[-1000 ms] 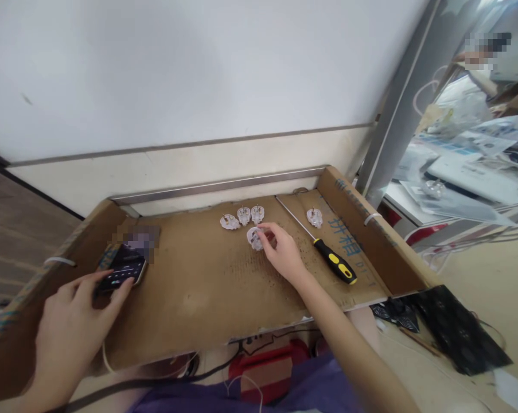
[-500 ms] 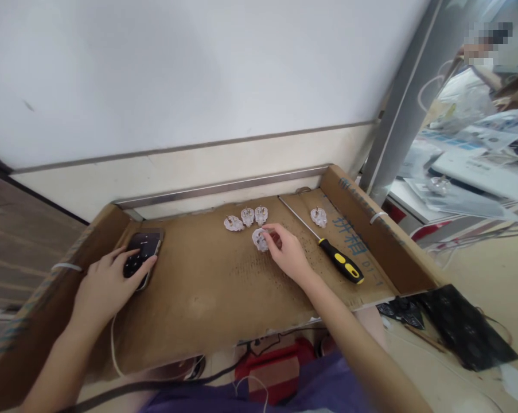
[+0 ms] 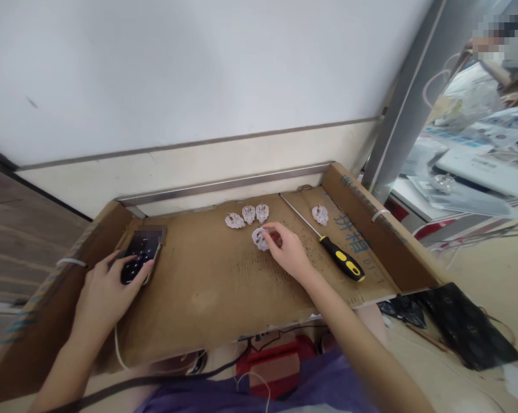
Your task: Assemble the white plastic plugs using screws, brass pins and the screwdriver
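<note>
A dark smartphone (image 3: 148,236) with a keypad on its screen lies at the left of the cardboard. My left hand (image 3: 107,289) rests over its lower part with fingers apart, the index finger at the screen and the thumb by the right edge. Near the middle, my right hand (image 3: 287,249) pinches a clear plastic plug piece (image 3: 259,238) between thumb and forefinger, low over the cardboard. Behind it sit three similar clear plugs (image 3: 249,214) with metal pins upward. Another clear plug (image 3: 319,215) lies farther right.
A screwdriver (image 3: 341,258) with a black and yellow handle lies right of my right hand. Raised cardboard walls flank the work surface (image 3: 198,310), and a white panel (image 3: 198,74) stands behind. A pale cable (image 3: 118,350) hangs at the left front. At right is a cluttered table (image 3: 482,166).
My left index finger and thumb have shifted slightly over the phone. My right hand still holds the plug in nearly the same place. The view has moved a little.
</note>
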Tool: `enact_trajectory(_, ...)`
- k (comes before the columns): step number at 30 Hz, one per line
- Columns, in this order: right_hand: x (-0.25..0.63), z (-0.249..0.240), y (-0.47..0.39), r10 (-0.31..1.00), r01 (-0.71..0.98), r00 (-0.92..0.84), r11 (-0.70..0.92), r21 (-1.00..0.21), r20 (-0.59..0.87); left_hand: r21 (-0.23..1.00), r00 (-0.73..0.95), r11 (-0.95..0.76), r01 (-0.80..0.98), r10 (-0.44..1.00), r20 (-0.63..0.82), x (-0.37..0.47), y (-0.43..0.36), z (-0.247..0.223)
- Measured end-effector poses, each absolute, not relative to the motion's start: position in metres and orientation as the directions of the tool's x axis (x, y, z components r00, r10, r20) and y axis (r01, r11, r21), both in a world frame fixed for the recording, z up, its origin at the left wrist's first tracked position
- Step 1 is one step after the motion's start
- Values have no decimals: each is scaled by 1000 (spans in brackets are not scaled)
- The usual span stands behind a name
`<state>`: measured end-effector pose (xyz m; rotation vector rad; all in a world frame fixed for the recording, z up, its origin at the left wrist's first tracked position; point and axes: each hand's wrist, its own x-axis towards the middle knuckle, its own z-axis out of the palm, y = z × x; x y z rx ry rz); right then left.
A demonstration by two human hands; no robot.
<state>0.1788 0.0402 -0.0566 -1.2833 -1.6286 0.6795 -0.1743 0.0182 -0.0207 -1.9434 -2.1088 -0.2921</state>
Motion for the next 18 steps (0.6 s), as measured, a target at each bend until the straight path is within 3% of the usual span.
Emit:
enact_trajectory(9,179,-58,41,947,455,-14,292,-841,321,23,-99,97,995,965,242,-170,35,-11)
enact_trajectory(13,179,-59,42,945,489,-15,291,-822,326,106,-130,91,990,877,462,-141,30,5)
enact_trajectory(16,178,-59,41,945,515,-41,298,-804,324,205,9,-133,970,858,513,-98,31,5)
enact_trajectory(18,178,-60,41,946,532,-50,296,-793,320,225,219,-355,907,856,469,-63,37,-3)
